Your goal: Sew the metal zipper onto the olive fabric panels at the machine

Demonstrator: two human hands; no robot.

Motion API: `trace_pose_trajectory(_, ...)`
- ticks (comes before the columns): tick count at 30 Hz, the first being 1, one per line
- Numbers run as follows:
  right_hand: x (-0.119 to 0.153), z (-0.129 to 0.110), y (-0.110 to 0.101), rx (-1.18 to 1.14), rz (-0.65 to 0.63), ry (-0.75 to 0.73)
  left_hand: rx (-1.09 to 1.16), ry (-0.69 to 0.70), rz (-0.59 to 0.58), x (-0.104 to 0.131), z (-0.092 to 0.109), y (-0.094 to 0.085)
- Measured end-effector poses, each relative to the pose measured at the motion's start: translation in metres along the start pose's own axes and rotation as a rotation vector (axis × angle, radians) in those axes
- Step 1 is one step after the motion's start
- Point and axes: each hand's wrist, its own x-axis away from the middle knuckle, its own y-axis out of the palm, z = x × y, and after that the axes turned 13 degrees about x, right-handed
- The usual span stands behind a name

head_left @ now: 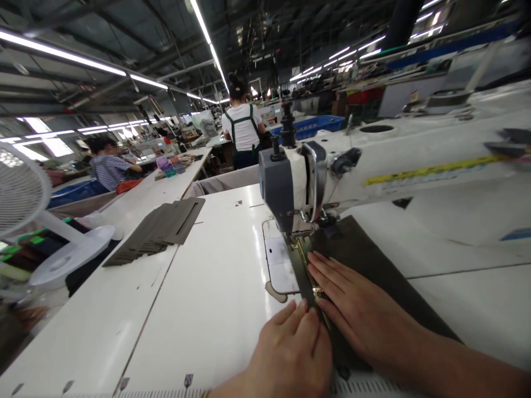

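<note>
A dark olive panel (373,265) lies under the needle area of a white and grey sewing machine (277,188). Along the panel's left part runs a gold-toothed zipper (303,255) with a metal slider. My right hand (357,304) rests flat on the panel, fingers stretched out beside the zipper and pointing to the presser foot. Nearer to me, my left hand (292,348) has its fingers bent and pressed together on the panel's left edge, below the slider. Its fingertips touch the material next to the zipper.
A fanned stack of grey-olive pieces (166,226) lies on the white table (207,298) at left. A white fan (62,249) stands beyond it. A printed ruler runs along the near edge. Two people work farther back, near blue crates (315,126). Yellow tape marks the machine arm.
</note>
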Motion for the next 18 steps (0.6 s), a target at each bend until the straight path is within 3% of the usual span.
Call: trace_pose_trajectory(18, -0.021, 0.017, 0.017, 0.015, 0.087, 0.034, 0.054, -0.039, -0.082, -0.011, -0.031, 0.006)
